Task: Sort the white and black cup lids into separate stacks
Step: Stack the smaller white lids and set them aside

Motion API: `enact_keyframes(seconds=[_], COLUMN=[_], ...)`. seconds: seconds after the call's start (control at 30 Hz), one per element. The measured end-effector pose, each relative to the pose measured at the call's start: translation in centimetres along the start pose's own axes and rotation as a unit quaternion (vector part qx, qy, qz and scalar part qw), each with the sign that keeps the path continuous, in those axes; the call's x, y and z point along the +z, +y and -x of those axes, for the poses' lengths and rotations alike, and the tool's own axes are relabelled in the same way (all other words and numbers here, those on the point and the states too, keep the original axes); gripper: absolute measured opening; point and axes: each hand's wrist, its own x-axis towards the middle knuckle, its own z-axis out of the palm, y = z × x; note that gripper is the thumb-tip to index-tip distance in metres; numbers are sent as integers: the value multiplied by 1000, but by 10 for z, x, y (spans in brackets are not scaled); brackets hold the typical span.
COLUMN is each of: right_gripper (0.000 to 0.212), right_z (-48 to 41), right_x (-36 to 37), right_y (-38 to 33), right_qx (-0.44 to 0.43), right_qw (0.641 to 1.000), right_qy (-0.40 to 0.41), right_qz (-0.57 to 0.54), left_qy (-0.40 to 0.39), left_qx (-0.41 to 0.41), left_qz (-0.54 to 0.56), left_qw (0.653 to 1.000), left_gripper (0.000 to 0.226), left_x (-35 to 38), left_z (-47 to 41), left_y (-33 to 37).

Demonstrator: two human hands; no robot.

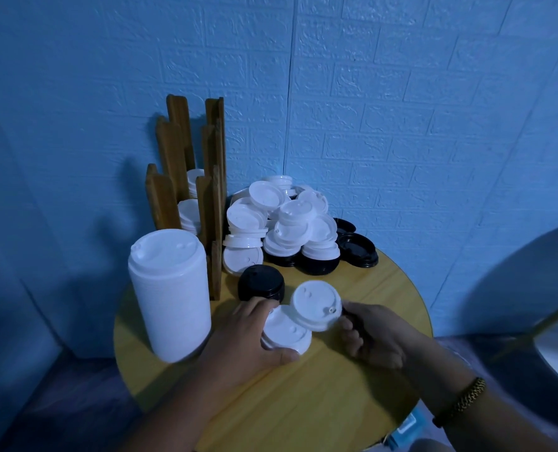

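White cup lids are gripped in both hands above a round yellow wooden desk (303, 402). A short stack of white lids (285, 332) is clasped by the left hand (245, 340), with the thumb curled round its near edge and the fingers round the far side, low over the desk. A single white lid (316, 305) is pinched at its rim by the right hand (373, 336) and is held tilted, overlapping the short stack's far edge. Something dark shows between those fingers, though what it is cannot be told. A tall white stack (170, 295) is seen standing at the desk's left edge, and a small black stack (261, 283) just beyond the hands. An unsorted heap of white and black lids (287, 223) is piled at the back, beside a wooden rack (186, 190) in which more white lids are lodged. A beaded bracelet (466, 396) is worn on the right wrist.
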Motion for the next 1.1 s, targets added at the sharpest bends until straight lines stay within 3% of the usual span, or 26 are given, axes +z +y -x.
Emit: enact_keyframes(seconds=[0.07, 0.13, 0.23, 0.3, 0.33, 0.37, 0.43, 0.5, 0.67, 0.83, 1.0, 1.1], right_gripper=[36, 42, 28, 8, 18, 41, 69, 70, 68, 66, 44, 40], right_z=[5, 15, 16, 13, 13, 10, 7, 3, -1, 6, 9, 4], right_x=[-1, -1, -7, -10, -10, -12, -13, -10, -3, 5, 8, 13], right_y=[-1, -3, -6, -6, -8, -7, -3, 1, 6, 6, 7, 12], right_qx=[18, -3, -80, -197, -242, -265, -260, -267, -258, -263, -269, -283], right_qw=[995, 950, 823, 738, 710, 687, 684, 688, 640, 631, 691, 708], right_qy=[17, 49, 142, 169, 135, 65, -59, -94, 31, 56, -29, -7], right_qz=[101, 307, 544, 622, 647, 674, 679, 669, 724, 728, 671, 647], left_qy=[-4, -3, 1, -2, -3, -5, -7, -10, -26, -60, -59, -58], left_qx=[1, 1, -1, -5, -5, -6, -7, -8, -13, -7, 15, -4], left_qz=[1, -1, -12, -12, -13, -13, -11, -6, -4, -12, -17, -4], left_qw=[1000, 1000, 1000, 1000, 1000, 1000, 1000, 1000, 1000, 998, 998, 998], left_gripper=[91, 89, 87, 88, 89, 89, 90, 93, 112, 116, 101, 110], left_x=[-1, -1, -1, -1, -2, -1, -1, -1, 0, -2, -7, -8], left_z=[1, 2, 2, 1, 1, 1, 2, 2, -1, 1, 3, 3], left_y=[0, 1, 1, 1, 1, 0, 0, 0, -2, -1, 1, 3])
